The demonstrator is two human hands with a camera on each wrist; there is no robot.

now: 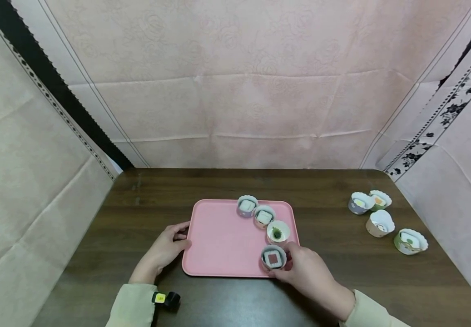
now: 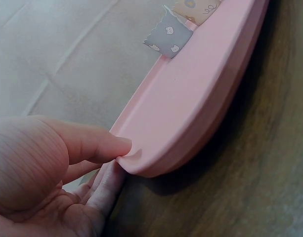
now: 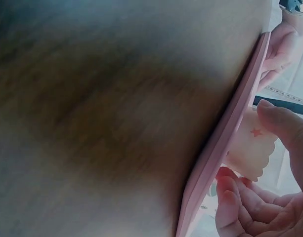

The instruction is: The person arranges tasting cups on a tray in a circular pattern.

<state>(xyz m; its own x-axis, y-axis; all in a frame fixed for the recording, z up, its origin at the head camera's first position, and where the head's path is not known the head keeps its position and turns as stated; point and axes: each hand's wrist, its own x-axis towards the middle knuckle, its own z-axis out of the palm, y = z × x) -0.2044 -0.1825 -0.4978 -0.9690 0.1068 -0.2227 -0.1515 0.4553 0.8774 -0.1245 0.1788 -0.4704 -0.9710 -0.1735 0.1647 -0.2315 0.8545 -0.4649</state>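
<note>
A pink tray (image 1: 223, 238) lies on the brown table. My left hand (image 1: 169, 247) pinches its left rim; in the left wrist view the thumb (image 2: 104, 144) lies over the edge and fingers are beneath. Along the tray's right part stand several small paper baking cups in a slanting row. My right hand (image 1: 310, 272) grips the nearest paper cup (image 1: 273, 258), which has a white piece with a brown square inside, at the tray's front right corner. Right behind it stands a cup with a green shape inside (image 1: 278, 232), then two cups with pale contents (image 1: 264, 216).
Several more paper cups (image 1: 378, 223) stand apart at the table's right side, one green-patterned cup (image 1: 410, 241) nearest the front. Pale cloth (image 1: 235, 113) hangs behind the table and at both sides. A dark wrist camera (image 1: 172, 300) is on the left sleeve.
</note>
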